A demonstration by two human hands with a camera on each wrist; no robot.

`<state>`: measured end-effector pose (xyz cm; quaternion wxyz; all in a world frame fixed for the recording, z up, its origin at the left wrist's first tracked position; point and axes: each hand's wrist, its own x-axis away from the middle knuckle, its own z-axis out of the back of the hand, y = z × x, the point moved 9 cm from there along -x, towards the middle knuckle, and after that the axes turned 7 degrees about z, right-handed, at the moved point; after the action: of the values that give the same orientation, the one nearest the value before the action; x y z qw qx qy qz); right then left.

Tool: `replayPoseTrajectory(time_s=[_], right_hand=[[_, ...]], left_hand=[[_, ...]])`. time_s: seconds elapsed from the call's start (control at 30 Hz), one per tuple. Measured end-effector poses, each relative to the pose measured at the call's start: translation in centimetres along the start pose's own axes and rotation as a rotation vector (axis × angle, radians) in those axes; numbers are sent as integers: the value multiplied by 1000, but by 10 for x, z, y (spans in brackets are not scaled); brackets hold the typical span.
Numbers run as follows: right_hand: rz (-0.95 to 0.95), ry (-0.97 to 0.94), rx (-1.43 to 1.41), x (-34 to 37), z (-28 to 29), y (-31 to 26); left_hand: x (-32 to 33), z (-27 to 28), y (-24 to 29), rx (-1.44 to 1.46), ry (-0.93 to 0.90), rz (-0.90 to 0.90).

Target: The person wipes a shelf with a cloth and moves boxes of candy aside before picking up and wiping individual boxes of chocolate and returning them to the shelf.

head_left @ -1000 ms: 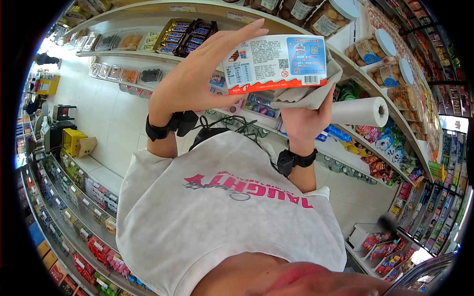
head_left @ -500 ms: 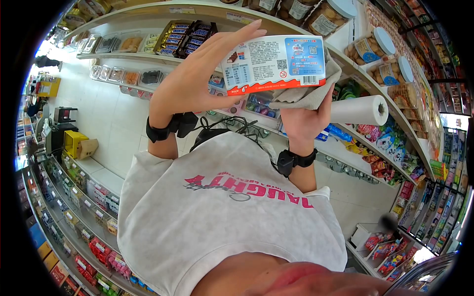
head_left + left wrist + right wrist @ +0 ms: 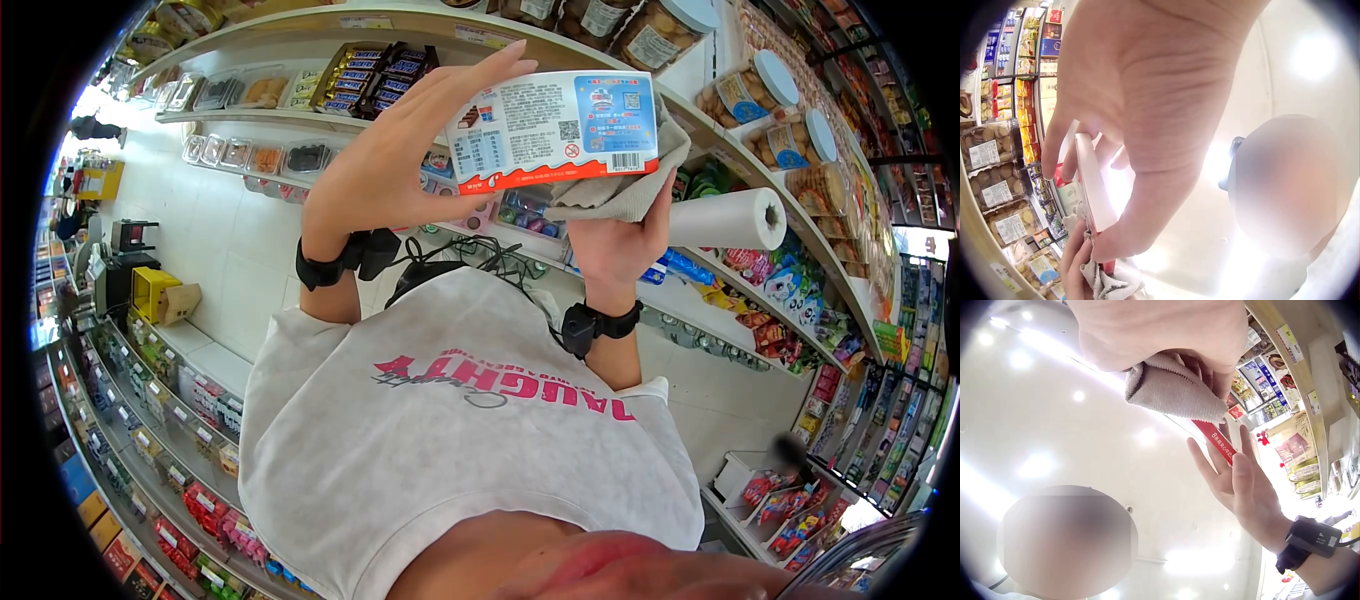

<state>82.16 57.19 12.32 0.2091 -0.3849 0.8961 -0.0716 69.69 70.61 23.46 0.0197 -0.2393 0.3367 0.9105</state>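
A flat chocolate box [image 3: 540, 130], white and blue with a red lower edge, is held up between both hands, its printed back with a barcode facing the head camera. On its left end, my left hand [image 3: 390, 150] grips it, thumb along the bottom edge and fingers over the top. My right hand [image 3: 620, 240] holds a grey cloth [image 3: 625, 195] against the box's right end, fingers largely hidden behind. In the right wrist view the cloth [image 3: 1175, 390] is folded in the hand beside the red box edge [image 3: 1215, 439]. The left wrist view shows the box [image 3: 1094, 187] edge-on.
A white roll [image 3: 730, 222] sticks out past my right hand. Behind the box run curved shelves with chocolate bars [image 3: 370, 75], clear trays of snacks [image 3: 265, 153] and lidded jars of biscuits [image 3: 755, 90]. More shelving [image 3: 150, 400] lines the left side, and a yellow crate [image 3: 150, 292] stands on the floor.
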Motion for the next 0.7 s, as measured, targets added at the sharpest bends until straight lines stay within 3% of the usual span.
replayPoseTrajectory(time_s=[0.6,0.7], right_hand=[[-18,23,-114,4,-6,-2],[3,80,171,14,10,-5]], left_hand=[[-1,-3,3,42,-32,59],[0,-5,3,90,-34,64]])
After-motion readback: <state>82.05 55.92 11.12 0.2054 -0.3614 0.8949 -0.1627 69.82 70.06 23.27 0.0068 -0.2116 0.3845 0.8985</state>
